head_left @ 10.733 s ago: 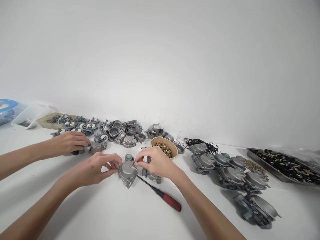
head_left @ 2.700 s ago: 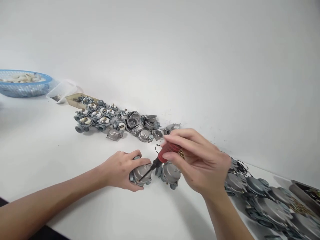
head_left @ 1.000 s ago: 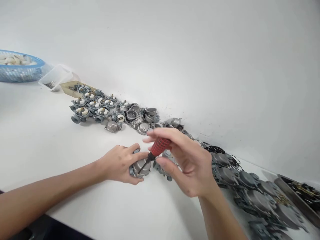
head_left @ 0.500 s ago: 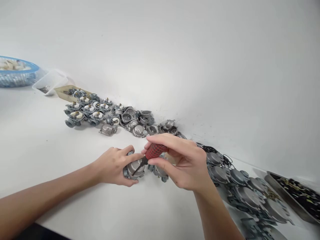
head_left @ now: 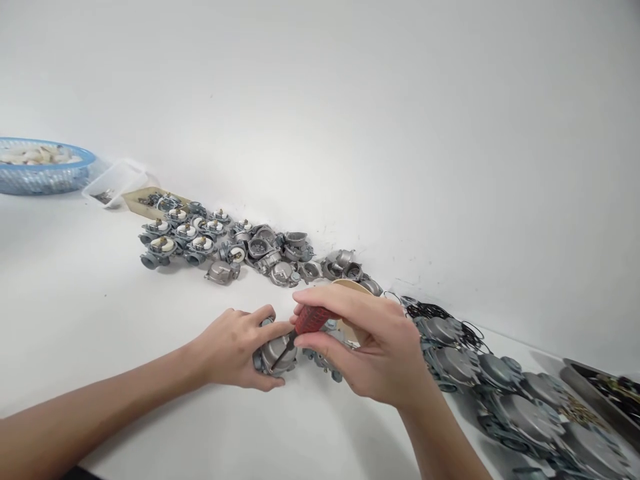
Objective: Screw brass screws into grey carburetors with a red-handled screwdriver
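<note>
On the white table, a grey metal carburetor (head_left: pixel 281 353) lies under my left hand (head_left: pixel 240 343), whose fingers and thumb are closed around its side. My right hand (head_left: pixel 367 337) grips the red handle of a screwdriver (head_left: pixel 313 320). The shaft slants down to the left, and its tip meets a spot near the lower edge of the carburetor's rounded bowl. Just right of it, partly hidden by my right hand, sits another carburetor (head_left: pixel 325 357). A tan round container (head_left: pixel 353 288) shows behind that hand.
Carburetor bodies with white floats (head_left: pixel 185 232) stand at the back left, beside loose metal bowls (head_left: pixel 283 272). Assembled carburetors (head_left: pixel 525 417) crowd the right, near black rubber rings (head_left: pixel 425 309) and a metal tray (head_left: pixel 595 400). Far left are a blue basket (head_left: pixel 47 180) and a clear box (head_left: pixel 117 183).
The whole view has shifted, so everything appears slightly lower and further right. The screwdriver handle has turned a little in my right hand, while my left hand keeps its hold on the carburetor.
</note>
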`<move>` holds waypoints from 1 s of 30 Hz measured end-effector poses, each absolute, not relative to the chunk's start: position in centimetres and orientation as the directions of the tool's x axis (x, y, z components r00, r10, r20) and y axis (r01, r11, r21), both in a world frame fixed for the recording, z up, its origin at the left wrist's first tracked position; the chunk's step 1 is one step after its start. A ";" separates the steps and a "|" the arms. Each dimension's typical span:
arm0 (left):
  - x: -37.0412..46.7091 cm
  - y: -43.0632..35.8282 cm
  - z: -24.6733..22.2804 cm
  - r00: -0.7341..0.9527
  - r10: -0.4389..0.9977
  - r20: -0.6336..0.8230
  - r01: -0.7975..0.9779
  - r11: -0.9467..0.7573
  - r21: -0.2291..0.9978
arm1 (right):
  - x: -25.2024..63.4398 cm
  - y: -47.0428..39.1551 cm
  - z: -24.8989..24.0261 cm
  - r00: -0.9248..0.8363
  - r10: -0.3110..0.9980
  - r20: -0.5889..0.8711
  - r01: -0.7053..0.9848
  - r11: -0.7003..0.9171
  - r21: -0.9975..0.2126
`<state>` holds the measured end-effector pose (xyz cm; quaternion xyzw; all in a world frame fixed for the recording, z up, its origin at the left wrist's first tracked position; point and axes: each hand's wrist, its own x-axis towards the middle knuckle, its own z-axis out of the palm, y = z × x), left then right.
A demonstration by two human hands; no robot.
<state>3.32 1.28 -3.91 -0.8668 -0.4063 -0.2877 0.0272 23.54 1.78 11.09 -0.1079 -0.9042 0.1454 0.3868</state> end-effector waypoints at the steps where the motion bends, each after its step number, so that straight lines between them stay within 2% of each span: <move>1: 3.4 1.3 -4.0 0.499 0.685 0.530 0.721 -0.668 0.185 | 23.4 1.7 11.1 -0.675 0.302 0.673 0.103 0.942 -0.320; 3: 3.4 1.4 -4.1 0.494 0.670 0.554 0.719 -0.673 0.173 | 23.3 1.6 11.2 -0.697 0.282 0.659 0.079 0.944 -0.320; 6: 3.3 1.4 -4.2 0.507 0.655 0.560 0.711 -0.685 0.158 | 23.6 1.4 11.5 -0.741 0.272 0.614 -0.008 0.911 -0.413; 10: 3.2 1.3 -4.2 0.511 0.680 0.526 0.724 -0.670 0.164 | 23.8 1.3 11.6 -0.682 0.401 0.612 0.075 0.870 -0.487; 18: 3.4 1.0 -4.1 0.500 0.729 0.468 0.751 -0.634 0.184 | 23.6 -0.3 11.8 -0.633 0.484 0.605 0.294 0.873 -0.390; 22: 3.4 0.8 -3.2 0.499 0.769 0.399 0.764 -0.608 0.217 | 25.4 -1.0 12.9 -0.614 0.449 0.649 0.380 0.889 -0.256; 26: 2.5 1.2 -2.9 0.505 0.763 0.403 0.732 -0.626 0.267 | 27.5 -2.6 12.6 -0.497 0.416 0.761 0.462 0.870 -0.174; 28: 1.7 1.8 -3.3 0.489 0.748 0.449 0.723 -0.635 0.271 | 27.8 -3.7 10.5 -0.528 0.339 0.779 0.482 0.874 -0.054; 30: 0.9 2.6 -3.9 0.458 0.729 0.509 0.726 -0.637 0.259 | 27.7 -4.6 7.2 -0.624 0.239 0.743 0.508 0.847 0.154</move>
